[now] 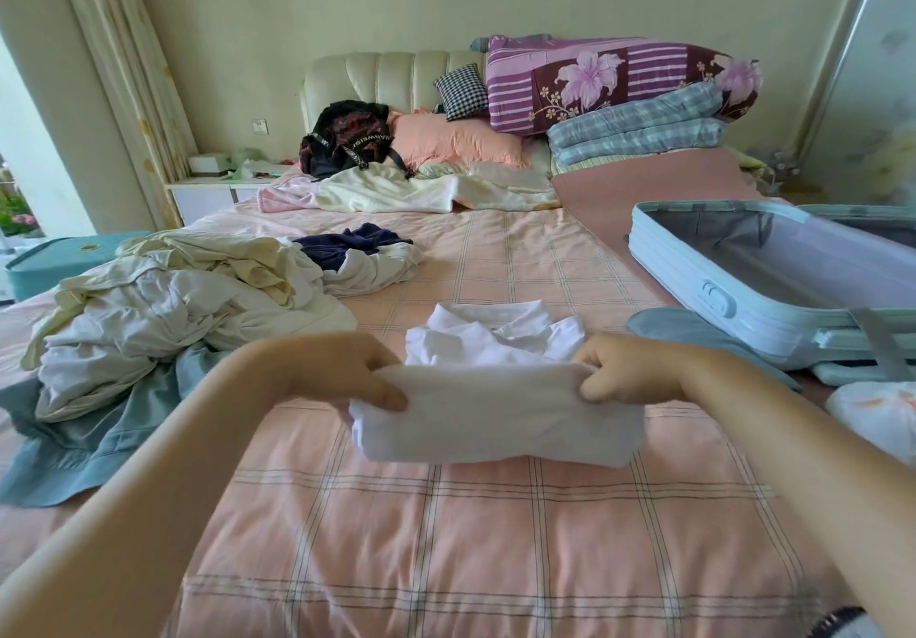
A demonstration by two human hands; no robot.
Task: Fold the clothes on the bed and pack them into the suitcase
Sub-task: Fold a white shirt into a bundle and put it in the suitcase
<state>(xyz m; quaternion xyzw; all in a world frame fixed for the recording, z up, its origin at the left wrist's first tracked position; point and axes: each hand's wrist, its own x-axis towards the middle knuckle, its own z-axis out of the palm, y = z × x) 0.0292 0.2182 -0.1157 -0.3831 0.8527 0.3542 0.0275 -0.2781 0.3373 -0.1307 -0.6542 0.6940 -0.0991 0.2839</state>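
A white collared shirt (495,409) lies partly folded on the pink checked bed sheet (446,538), its collar toward the headboard. My left hand (342,365) pinches the left corner of the folded lower part, and my right hand (629,370) pinches the right corner, lifting that edge over the shirt. A heap of white and cream clothes (173,300) lies at the left on a blue-grey garment (89,434). A dark blue and white garment (362,256) lies behind it. The pale blue suitcase (743,300) stands open at the right on the bed.
Pillows, a black backpack (347,142) and stacked quilts (624,87) fill the head of the bed. A teal box (64,256) sits left of the bed beside a white nightstand (213,191). Another grey-blue cloth (694,335) lies in front of the suitcase.
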